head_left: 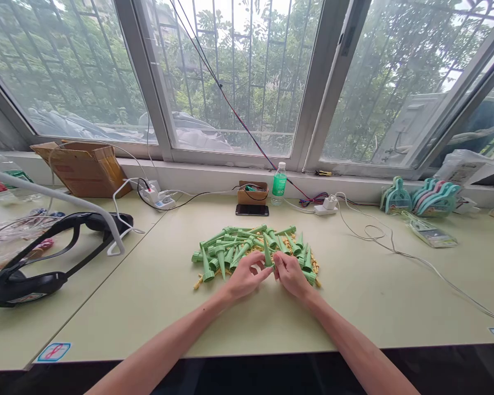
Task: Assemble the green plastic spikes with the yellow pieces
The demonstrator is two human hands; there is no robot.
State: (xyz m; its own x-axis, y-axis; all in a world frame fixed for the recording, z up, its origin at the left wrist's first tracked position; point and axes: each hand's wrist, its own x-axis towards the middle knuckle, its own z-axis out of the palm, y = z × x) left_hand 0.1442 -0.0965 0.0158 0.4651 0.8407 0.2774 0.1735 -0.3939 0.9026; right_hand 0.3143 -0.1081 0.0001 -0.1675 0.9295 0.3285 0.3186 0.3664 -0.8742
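Note:
A green cone-shaped plastic spike (267, 254) stands point up in the fingers of my left hand (249, 274). My thumb and fingers close around its wide lower end. My right hand (290, 272) is closed in a pinch right beside the base of that spike. Whatever it grips is hidden by the fingers. Behind and around both hands lies a heap of similar green spikes (220, 255), their wide ends ridged. Small yellow plastic pieces (198, 282) are scattered under and among them.
Behind the heap lie a black phone (252, 210), a small cardboard box (252, 193) and a bottle of green liquid (279, 185). A black headset (37, 258) rests at left. White cables (411, 255) and teal hangers (436, 198) occupy the right side of the table (148, 307).

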